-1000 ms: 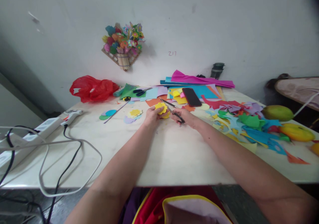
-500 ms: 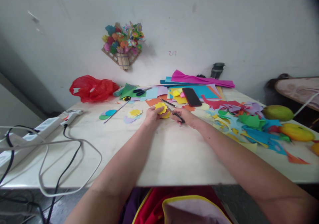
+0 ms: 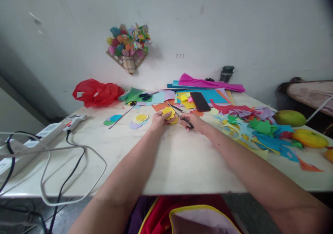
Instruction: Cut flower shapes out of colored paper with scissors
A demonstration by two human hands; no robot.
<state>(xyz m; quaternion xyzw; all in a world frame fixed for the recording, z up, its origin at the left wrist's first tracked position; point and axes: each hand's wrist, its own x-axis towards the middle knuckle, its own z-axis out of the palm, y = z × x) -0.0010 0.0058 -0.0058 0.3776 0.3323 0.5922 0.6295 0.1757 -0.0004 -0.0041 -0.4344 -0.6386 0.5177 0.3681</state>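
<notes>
White wall [image 3: 234,29] behind, paper bouquet [image 3: 128,44] pinned to it. Pale bench [image 3: 182,157] below, front half bare, clutter pushed to the back and sides, probably to leave elbow room. Left hand [image 3: 157,120] has its grip closed on a yellow scalloped cutout [image 3: 168,113], pinched by the near edge and lifted just off the bench at centre-back, so the far edge is exposed. Right hand [image 3: 194,121] grips the scissors [image 3: 179,115] by the handles, with the blades parted and angled up-left, touching or just beside the cutout — can't tell which. Both forearms rest on the bench, likely for steadiness. Scraps [image 3: 260,130] are heaped right, on the scissor side, and the phone [image 3: 199,101] lies on the sheet stack behind the hands. Red bag [image 3: 95,92] and power strip [image 3: 39,136] sit well left — mangoes [image 3: 290,117] far right.
</notes>
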